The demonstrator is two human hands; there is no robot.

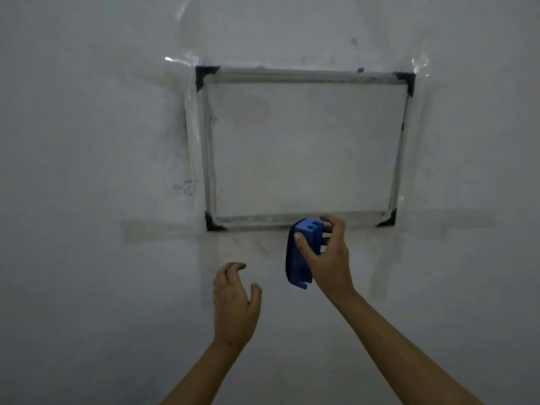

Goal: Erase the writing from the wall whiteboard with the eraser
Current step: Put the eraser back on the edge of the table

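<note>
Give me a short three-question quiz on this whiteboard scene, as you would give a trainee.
1. True or false: the left hand holds the blue eraser.
2. Where is the eraser relative to the whiteboard? A) at its top edge B) at its bottom edge C) left of it
3. Fill in: the whiteboard's frame has black ____ pieces.

Key:
1. False. The right hand grips it; the left hand is open and empty.
2. B
3. corner
</note>
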